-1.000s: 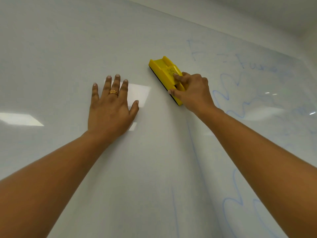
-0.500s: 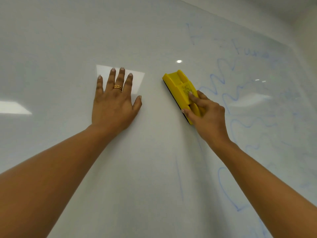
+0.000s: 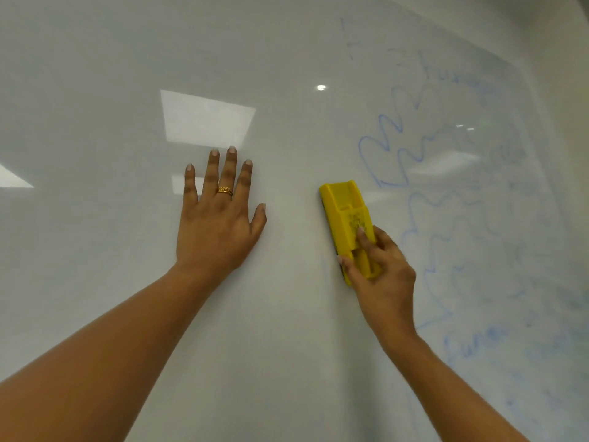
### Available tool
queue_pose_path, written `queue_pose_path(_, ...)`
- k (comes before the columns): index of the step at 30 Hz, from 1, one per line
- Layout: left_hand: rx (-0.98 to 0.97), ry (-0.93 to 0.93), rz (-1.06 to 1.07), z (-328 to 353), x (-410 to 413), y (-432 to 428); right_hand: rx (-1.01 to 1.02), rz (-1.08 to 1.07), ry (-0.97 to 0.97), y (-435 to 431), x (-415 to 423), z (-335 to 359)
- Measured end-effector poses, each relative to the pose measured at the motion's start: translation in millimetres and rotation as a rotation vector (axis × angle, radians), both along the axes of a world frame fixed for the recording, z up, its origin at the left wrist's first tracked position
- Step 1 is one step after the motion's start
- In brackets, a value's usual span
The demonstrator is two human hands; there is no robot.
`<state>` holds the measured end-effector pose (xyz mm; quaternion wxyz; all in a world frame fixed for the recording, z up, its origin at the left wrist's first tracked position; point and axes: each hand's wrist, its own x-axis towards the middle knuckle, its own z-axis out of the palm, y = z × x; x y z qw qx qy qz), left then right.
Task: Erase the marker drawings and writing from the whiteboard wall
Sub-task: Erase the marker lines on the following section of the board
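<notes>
1. Blue wavy lines [image 3: 387, 161] ran down the right part of the whiteboard [image 3: 287, 346], toward its right edge. Most were faint and smeared, and the darkest loops sat highest.
2. Faint blue writing [image 3: 471, 342] lay lower on the same side, and more of it lay near the board's upper right corner. Neither patch could be read.
3. A yellow eraser [image 3: 345, 218] lay flat against the board, just left of the wavy lines. Its long side ran up and down, with the top end leaning a little left. A dark pad showed along its left edge, against the board.
4. The right hand [image 3: 382, 275] had its grip closed round the lower half of the eraser. The thumb was on the left side and one finger lay along the back. The other fingers were hidden behind the eraser's right side.
5. The left hand [image 3: 216, 231] rested palm-down on the board, left of the eraser and apart from it. Its fingers were straight and a little spread, so the grip was open and held nothing.
6. A gold ring [image 3: 224, 190] sat on one finger of the left hand.
7. A bright four-sided reflection [image 3: 204, 119] lay on the board just above the left fingertips. A small round glint [image 3: 321, 87] lay above the eraser.
</notes>
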<state>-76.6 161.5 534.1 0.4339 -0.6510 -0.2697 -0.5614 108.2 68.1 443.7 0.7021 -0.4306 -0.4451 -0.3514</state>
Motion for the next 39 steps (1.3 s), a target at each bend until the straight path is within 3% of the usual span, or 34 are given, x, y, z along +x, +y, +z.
queue_pose_path(8,0.017,0.012,-0.013,-31.5,-4.2,-0.6,0.075,-0.033,-0.168,21.1,-57.0,-74.9)
queue_pose_path(13,0.008,0.013,-0.013,-47.3,-6.0,-2.5,0.041,-0.047,-0.212,18.4,-52.8,-83.2)
queue_pose_path(26,-0.029,0.046,0.027,-72.2,-6.6,-4.0,-0.022,0.007,0.111,-5.8,10.8,-6.1)
queue_pose_path(30,-0.03,0.051,0.028,-83.5,-6.1,-3.8,-0.039,0.041,0.132,-9.7,14.6,14.0)
queue_pose_path(39,-0.054,0.066,0.029,-108.0,-4.7,-6.9,0.019,0.062,0.108,-4.1,8.3,-81.0)
